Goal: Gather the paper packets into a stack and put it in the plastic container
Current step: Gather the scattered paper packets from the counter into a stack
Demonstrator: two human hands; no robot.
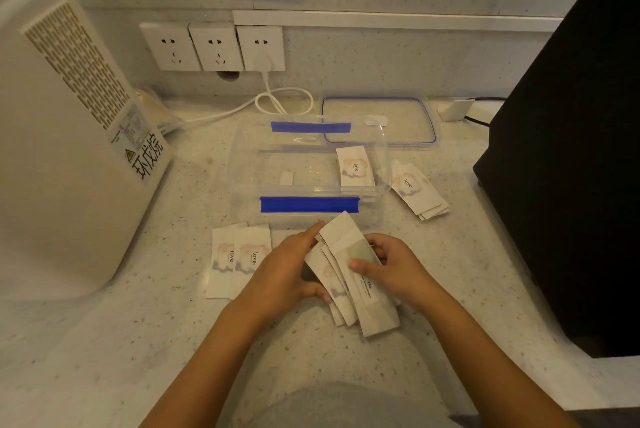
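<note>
Both hands hold a fanned bunch of white paper packets (pixel 349 275) just in front of the clear plastic container (pixel 242 164) with blue clips. My left hand (pixel 294 265) grips the bunch from the left, my right hand (pixel 391 265) from the right with its thumb on top. Two more packets (pixel 239 254) lie flat on the counter to the left of my hands. A small pile of packets (pixel 419 192) lies right of the container. One packet (pixel 355 166) leans inside the container's right end.
The container's lid (pixel 429 123) lies behind it on the counter. A white appliance (pixel 62 150) stands at the left, a black box (pixel 571 168) at the right. Wall sockets (pixel 214 47) and a looped white cable (pixel 284 98) are at the back.
</note>
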